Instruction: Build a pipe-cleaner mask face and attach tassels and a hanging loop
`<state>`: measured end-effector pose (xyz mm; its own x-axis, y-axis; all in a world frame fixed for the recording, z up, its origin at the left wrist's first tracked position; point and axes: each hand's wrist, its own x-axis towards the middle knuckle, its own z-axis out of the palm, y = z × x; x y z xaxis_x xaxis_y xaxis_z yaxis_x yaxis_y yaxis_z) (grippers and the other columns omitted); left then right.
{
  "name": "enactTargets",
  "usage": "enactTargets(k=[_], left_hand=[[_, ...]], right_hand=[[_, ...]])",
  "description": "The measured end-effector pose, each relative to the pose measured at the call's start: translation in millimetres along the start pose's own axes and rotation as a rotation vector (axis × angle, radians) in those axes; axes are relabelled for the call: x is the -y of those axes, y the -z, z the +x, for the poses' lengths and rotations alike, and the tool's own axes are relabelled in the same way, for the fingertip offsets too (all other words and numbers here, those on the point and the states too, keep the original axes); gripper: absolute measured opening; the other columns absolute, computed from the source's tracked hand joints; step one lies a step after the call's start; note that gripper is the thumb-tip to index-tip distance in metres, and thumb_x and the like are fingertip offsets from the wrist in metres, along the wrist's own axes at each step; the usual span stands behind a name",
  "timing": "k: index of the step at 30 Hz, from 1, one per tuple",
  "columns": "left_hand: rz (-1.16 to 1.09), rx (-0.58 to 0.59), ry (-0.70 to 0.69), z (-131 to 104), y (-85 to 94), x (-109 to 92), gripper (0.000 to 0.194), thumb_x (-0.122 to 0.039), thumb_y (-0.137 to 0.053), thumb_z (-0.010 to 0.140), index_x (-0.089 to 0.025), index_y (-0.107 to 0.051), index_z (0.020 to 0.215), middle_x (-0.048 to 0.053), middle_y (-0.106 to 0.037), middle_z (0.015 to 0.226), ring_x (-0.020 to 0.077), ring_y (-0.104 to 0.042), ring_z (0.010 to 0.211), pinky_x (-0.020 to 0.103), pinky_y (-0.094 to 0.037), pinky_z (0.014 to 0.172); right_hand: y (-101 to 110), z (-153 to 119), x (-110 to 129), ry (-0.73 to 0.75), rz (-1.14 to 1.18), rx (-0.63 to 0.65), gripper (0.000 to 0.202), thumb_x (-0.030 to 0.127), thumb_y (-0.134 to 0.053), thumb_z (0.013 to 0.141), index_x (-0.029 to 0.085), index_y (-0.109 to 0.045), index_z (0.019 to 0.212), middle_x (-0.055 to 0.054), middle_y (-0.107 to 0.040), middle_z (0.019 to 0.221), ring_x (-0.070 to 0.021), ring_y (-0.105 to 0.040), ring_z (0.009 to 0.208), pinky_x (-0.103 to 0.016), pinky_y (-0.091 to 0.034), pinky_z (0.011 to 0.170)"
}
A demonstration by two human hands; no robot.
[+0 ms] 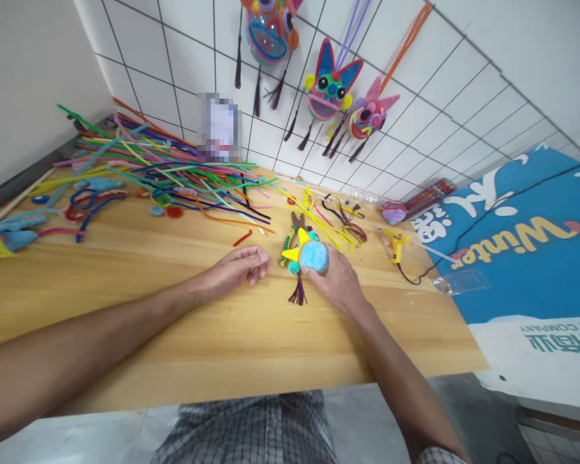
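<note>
My right hand (341,280) is closed round the light-blue wound ball of a pipe-cleaner ornament (315,256). Yellow points, green round pieces and a dark purple tassel show on the ornament's left side. My left hand (239,267) rests just to the left, apart from the ornament. Its fingers are curled in with the thumb against them, and I see nothing sticking out of them. Behind the ornament lie pliers (287,245) with green and yellow handles, partly hidden by it. A short red pipe-cleaner piece (242,238) lies beyond my left hand.
Loose pipe cleaners (174,171) are heaped at the back left. Yellow strands (319,219) lie behind the pliers. A yellow glue gun (395,245) with a black cord is on the right, near a blue printed board (522,245). Finished ornaments (328,90) hang on the tiled wall.
</note>
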<state>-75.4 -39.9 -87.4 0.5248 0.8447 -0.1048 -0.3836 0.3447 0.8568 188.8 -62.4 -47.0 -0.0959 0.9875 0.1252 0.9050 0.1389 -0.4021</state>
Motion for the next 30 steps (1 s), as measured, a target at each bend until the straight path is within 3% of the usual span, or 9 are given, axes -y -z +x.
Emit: enactTargets(k=[6, 12, 18, 22, 26, 30], left_hand=[[0.033, -0.003, -0.011, 0.2, 1.9, 3.1, 0.036, -0.045, -0.084, 0.079, -0.014, -0.066, 0.075, 0.002, -0.065, 0.068, 0.0083, -0.051, 0.051, 0.02, -0.038, 0.049], [0.106, -0.011, -0.038, 0.0, 0.8, 4.1, 0.038, -0.049, -0.079, 0.081, -0.015, -0.064, 0.074, 0.001, -0.063, 0.068, 0.0085, -0.049, 0.051, 0.022, -0.036, 0.049], [0.208, -0.02, -0.042, 0.2, 1.5, 5.9, 0.042, -0.055, -0.077, 0.082, -0.016, -0.064, 0.073, 0.001, -0.062, 0.069, 0.0098, -0.047, 0.053, 0.024, -0.035, 0.053], [0.271, -0.007, -0.05, 1.8, 5.7, 10.2, 0.045, -0.059, -0.074, 0.085, -0.017, -0.064, 0.074, 0.001, -0.061, 0.07, 0.011, -0.047, 0.054, 0.026, -0.034, 0.054], [0.299, -0.013, -0.039, 1.8, 5.7, 10.1, 0.047, -0.061, -0.073, 0.084, -0.017, -0.064, 0.074, 0.0, -0.061, 0.07, 0.0115, -0.048, 0.055, 0.026, -0.034, 0.056], [0.301, -0.004, -0.049, 1.5, 5.3, 9.0, 0.044, -0.059, -0.075, 0.083, -0.018, -0.064, 0.073, 0.001, -0.06, 0.068, 0.0129, -0.048, 0.056, 0.026, -0.035, 0.055]], right_hand=[[18.4, 10.5, -2.4, 0.008, 0.237, -0.088, 0.064, 0.05, -0.071, 0.081, 0.018, -0.053, 0.134, -0.016, -0.069, 0.128, -0.0331, -0.067, 0.115, -0.052, -0.053, 0.102], [79.0, 28.8, -6.0, 0.241, 0.655, -0.301, 0.078, 0.073, -0.065, 0.08, 0.025, -0.05, 0.139, -0.013, -0.068, 0.131, -0.034, -0.066, 0.121, -0.051, -0.056, 0.1], [126.7, 33.3, 11.3, 0.196, 0.783, -0.363, 0.085, 0.089, -0.042, 0.078, 0.032, -0.059, 0.139, -0.014, -0.072, 0.124, -0.0405, -0.065, 0.125, -0.061, -0.056, 0.094], [135.6, 27.4, 15.8, 0.194, 0.951, -0.316, 0.091, 0.093, -0.035, 0.079, 0.031, -0.059, 0.141, -0.016, -0.071, 0.131, -0.0404, -0.065, 0.122, -0.06, -0.057, 0.087], [133.3, 22.4, 17.4, 0.155, 1.118, -0.193, 0.096, 0.093, -0.032, 0.078, 0.027, -0.06, 0.142, -0.018, -0.069, 0.132, -0.0366, -0.068, 0.102, -0.052, -0.056, 0.074], [127.7, 20.6, 16.9, 0.104, 1.185, -0.181, 0.105, 0.099, -0.024, 0.075, 0.026, -0.06, 0.142, -0.018, -0.072, 0.122, -0.0314, -0.065, 0.082, -0.049, -0.053, 0.066]])
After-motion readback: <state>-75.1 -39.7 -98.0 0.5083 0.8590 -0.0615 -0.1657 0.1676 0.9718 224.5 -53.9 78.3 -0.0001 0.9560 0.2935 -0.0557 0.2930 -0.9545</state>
